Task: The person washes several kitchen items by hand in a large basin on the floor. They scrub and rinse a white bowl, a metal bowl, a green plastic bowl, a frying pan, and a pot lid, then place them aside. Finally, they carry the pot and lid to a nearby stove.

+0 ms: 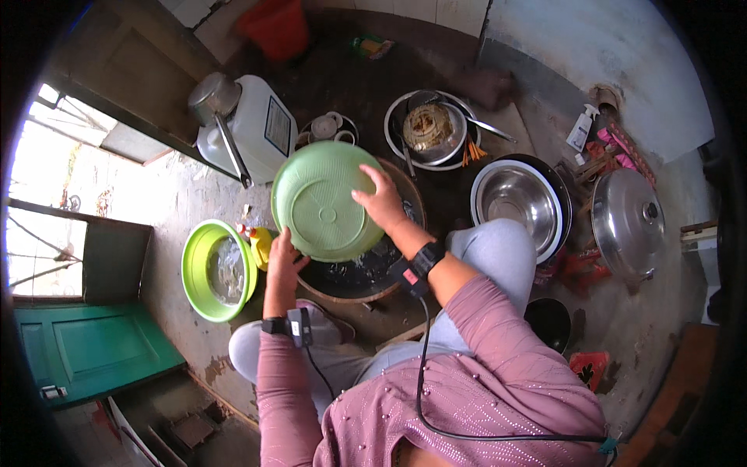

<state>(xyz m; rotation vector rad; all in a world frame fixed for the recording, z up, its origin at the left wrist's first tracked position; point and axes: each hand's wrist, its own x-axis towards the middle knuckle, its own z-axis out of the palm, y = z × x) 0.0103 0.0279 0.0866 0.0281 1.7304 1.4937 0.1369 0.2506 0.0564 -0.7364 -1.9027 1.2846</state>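
Note:
A pale green plastic basin [328, 204] is tilted in front of me, its ribbed underside facing up. My left hand [283, 262] holds its lower left edge. My right hand [382, 198] lies on its right side with fingers spread over the base. Under it stands a large round tub [373, 280] of dark water, partly hidden by the green basin. Left of my left hand are a yellow bottle [261, 248] with a red cap and a bright lime-green basin [195, 280] with water in it.
A white plastic jerrycan [257, 96] supports a metal ladle [216, 99]. Cups [324, 125] stand behind the tub. At right are a pan holding food and utensils [429, 128], stacked steel basins [516, 201], a large lid [627, 222] and a spray bottle [582, 129]. My knees flank the tub.

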